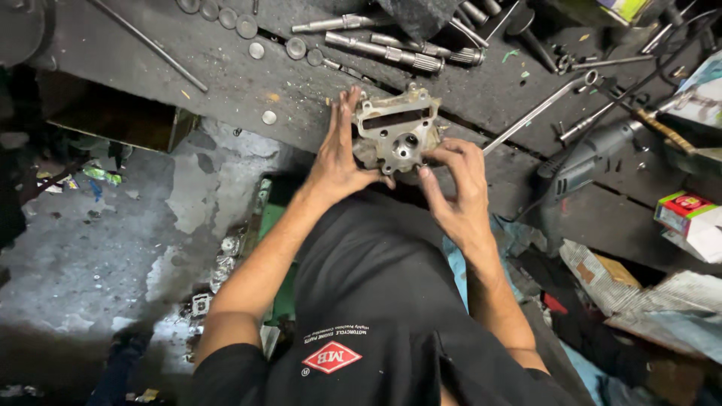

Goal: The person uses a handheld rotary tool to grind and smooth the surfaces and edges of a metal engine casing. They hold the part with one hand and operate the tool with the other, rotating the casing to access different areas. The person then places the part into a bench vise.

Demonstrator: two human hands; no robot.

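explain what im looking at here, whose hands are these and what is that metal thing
This is one picture from a camera worn on a person's head, looking down, so the two bare hands are the wearer's own. The left hand and right hand together hold a grey metal engine part with a round hole in its face, above a dark, dirty workbench. On the bench lie long metal shafts, small round discs, a thin rod and an electric drill. A small red and white box sits at the right.
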